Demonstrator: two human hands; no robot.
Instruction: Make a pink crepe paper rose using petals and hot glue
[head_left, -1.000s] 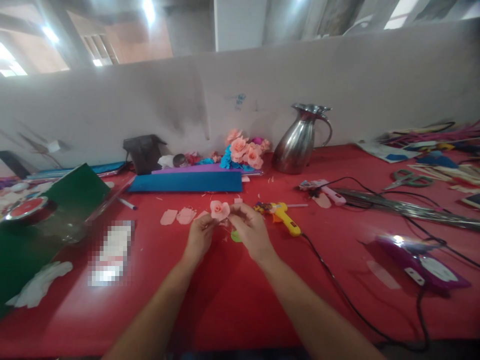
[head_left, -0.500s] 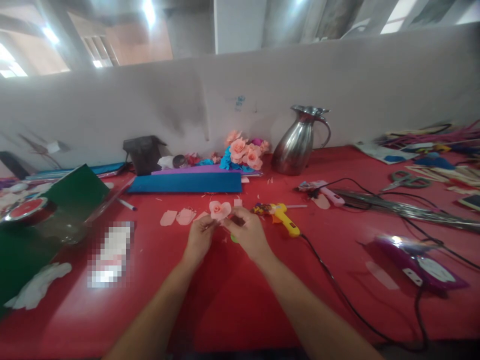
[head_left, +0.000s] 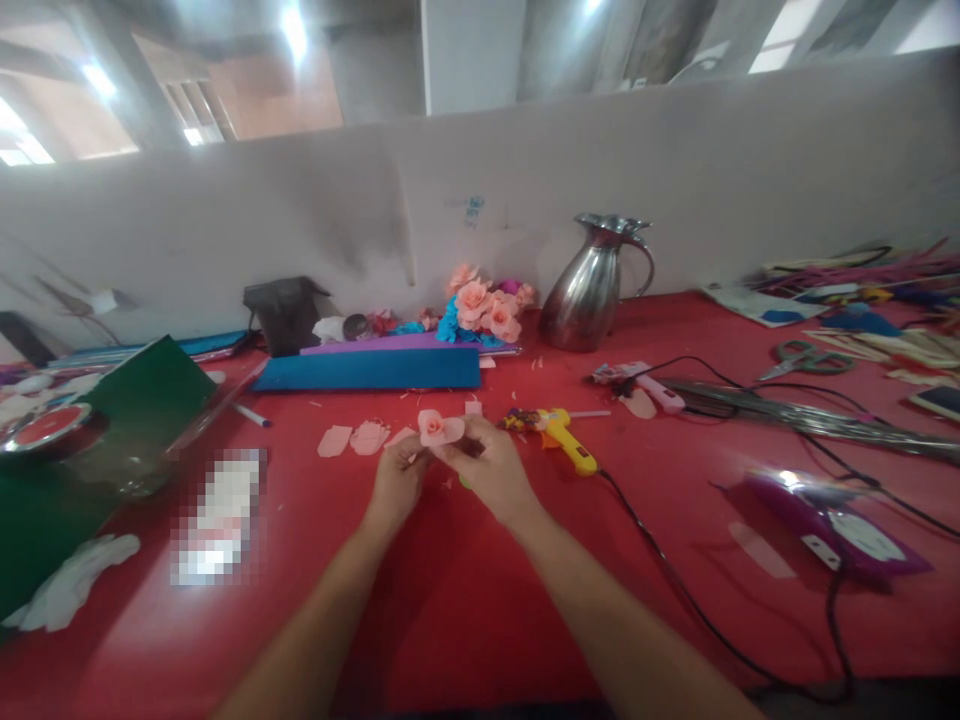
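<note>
A small pink paper flower (head_left: 435,428) is held up between my two hands over the red table. My left hand (head_left: 400,478) pinches it from below on the left side. With thumb and fingers closed, my right hand (head_left: 487,465) grips a petal at its right edge. Loose pink paper petals (head_left: 369,437) lie on the table just left of the flower. To the right of my right hand rests a yellow glue gun (head_left: 566,440) with a glue stick in its back. A bit of something green (head_left: 466,482) shows beneath my hands, mostly hidden.
Behind stand a bunch of finished paper flowers (head_left: 484,305), a blue paper roll (head_left: 367,369) and a steel jug (head_left: 592,285). A pink glue gun (head_left: 652,388), scissors (head_left: 814,358), wires (head_left: 817,420) and a purple packet (head_left: 840,530) lie right. A tape roll (head_left: 49,428) is left.
The flower has turned slightly in my hands, and its right petal now reaches further toward my right hand. The whole view has shifted a little.
</note>
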